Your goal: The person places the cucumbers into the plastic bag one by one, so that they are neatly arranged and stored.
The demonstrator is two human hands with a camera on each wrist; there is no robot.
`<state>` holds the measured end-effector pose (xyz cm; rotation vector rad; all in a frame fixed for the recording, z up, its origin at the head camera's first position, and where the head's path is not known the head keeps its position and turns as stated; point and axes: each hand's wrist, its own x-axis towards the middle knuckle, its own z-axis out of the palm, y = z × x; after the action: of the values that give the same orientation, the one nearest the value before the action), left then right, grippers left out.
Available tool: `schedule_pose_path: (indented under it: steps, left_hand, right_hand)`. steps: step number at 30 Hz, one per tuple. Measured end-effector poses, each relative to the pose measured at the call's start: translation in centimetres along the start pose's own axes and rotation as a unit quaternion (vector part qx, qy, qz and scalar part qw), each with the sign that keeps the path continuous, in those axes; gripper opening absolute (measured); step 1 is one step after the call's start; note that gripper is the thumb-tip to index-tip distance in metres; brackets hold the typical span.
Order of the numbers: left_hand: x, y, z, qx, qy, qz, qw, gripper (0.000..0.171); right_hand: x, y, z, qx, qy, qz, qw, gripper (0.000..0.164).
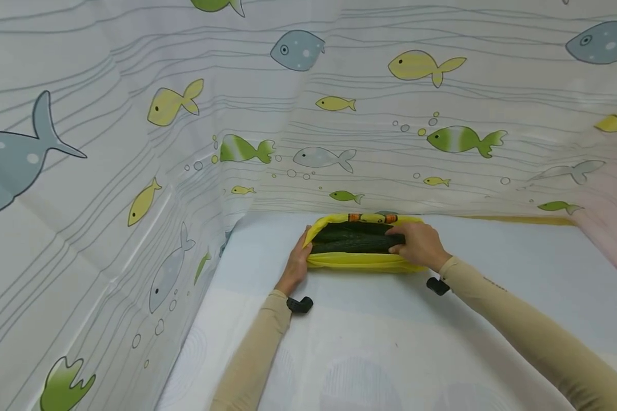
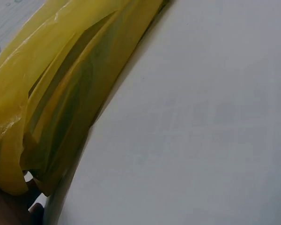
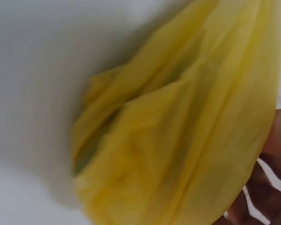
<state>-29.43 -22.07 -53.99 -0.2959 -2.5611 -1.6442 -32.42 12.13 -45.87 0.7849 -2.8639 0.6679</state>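
Long dark green cucumbers (image 1: 355, 243) lie side by side in the open mouth of a yellow plastic bag (image 1: 362, 263) at the far part of the white surface. At the bag's left end, my left hand (image 1: 297, 264) grips its edge. My right hand (image 1: 423, 244) reaches into the opening from the right, fingers and thumb around the right end of a cucumber. Close up in the left wrist view, folds of the bag (image 2: 79, 89) show green through them. The right wrist view has the crumpled bag (image 3: 178, 140) in front, with fingers (image 3: 267, 197) partly hidden behind it.
Under the bag spreads a white surface (image 1: 349, 325) with faint patterns. Fish-printed sheeting (image 1: 380, 125) rises behind it and along the left side. Orange-and-black print marks the bag's back rim.
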Motion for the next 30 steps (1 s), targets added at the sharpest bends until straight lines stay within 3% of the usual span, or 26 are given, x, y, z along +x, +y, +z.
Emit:
schedule_pose_path:
  steps: [7, 15, 30]
  left_hand:
    - [0.2, 0.2, -0.4, 0.001, 0.006, 0.004, 1.0000, 0.061]
    - [0.3, 0.2, -0.4, 0.003, 0.006, 0.006, 1.0000, 0.060]
    - [0.0, 0.2, 0.0, -0.005, -0.006, -0.003, 1.0000, 0.061]
  right_hand:
    - [-0.7, 0.6, 0.6, 0.011, 0.020, -0.009, 1.000, 0.043]
    - [-1.7, 1.9, 1.0, -0.019, 0.031, 0.020, 0.999, 0.049]
    - [-3.4, 1.1, 0.6, -0.069, -0.005, 0.052, 0.996, 0.065]
